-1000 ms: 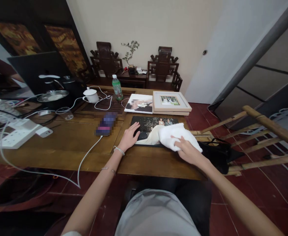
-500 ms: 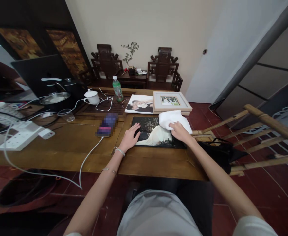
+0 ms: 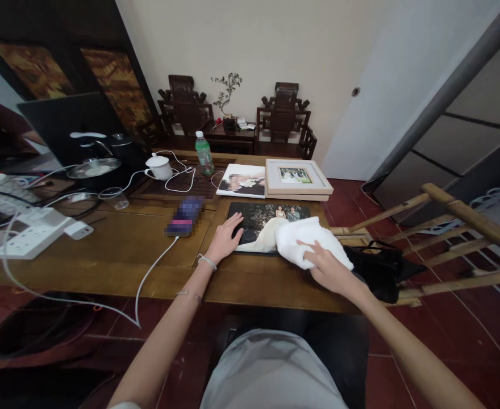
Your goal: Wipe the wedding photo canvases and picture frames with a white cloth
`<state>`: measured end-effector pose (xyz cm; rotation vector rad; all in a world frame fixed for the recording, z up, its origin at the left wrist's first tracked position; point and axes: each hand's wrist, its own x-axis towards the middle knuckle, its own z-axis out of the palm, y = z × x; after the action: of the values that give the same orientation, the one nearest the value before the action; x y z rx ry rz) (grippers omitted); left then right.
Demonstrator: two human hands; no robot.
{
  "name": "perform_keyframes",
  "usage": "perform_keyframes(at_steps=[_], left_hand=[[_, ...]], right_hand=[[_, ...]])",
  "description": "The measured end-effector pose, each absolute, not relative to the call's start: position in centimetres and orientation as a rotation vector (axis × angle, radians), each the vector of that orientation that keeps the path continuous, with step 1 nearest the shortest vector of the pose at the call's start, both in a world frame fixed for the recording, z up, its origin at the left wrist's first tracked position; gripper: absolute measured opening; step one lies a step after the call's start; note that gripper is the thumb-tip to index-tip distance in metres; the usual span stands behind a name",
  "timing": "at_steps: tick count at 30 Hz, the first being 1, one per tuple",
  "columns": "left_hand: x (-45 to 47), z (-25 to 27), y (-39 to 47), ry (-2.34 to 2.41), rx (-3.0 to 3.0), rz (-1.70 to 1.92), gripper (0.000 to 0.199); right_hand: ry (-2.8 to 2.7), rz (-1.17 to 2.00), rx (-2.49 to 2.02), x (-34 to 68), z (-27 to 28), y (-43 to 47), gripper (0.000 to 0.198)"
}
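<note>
A dark photo panel (image 3: 254,218) lies flat on the wooden table (image 3: 241,278); it pictures a couple and a long white dress train. My left hand (image 3: 224,240) rests on its left edge with fingers spread. In my right hand (image 3: 329,267) is a white cloth (image 3: 303,241), bunched under the fingers over the panel's lower right corner, which it hides. Behind the panel lie a white-edged photo print (image 3: 241,180) and a light wooden picture frame (image 3: 299,176) stacked on another flat piece.
A phone (image 3: 184,218) on a charging cable lies left of my left hand. Farther left are a power strip (image 3: 32,236), a clear plastic cup (image 3: 114,197), a lidded white mug (image 3: 159,167) and a green bottle (image 3: 204,154). A bamboo chair (image 3: 458,250) stands right of the table.
My right hand has drawn the white cloth toward me and slightly right, from the panel's upper right to its lower right corner, uncovering the pictured couple. My left hand has stayed in place.
</note>
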<state>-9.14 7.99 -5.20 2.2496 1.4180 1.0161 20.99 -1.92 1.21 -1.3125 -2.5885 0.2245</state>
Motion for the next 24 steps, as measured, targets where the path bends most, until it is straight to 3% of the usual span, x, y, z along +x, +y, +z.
perform_keyframes(at_steps=[12,18,24], left_hand=[[-9.4,-5.4,8.1,1.404,2.24,1.014,0.038],[-9.3,-5.3,8.0,1.39,2.251,1.024,0.038],[-9.1,-5.4,8.0,1.409,2.252,1.031,0.037]], right_hand=[[-2.48,0.039,-1.485,19.7,1.1,10.5,0.03],[-2.491,0.007,-1.437,19.6,-0.5,5.8,0.045],[-2.541,0.135,-1.29,20.0,-0.7,-2.6,0.041]])
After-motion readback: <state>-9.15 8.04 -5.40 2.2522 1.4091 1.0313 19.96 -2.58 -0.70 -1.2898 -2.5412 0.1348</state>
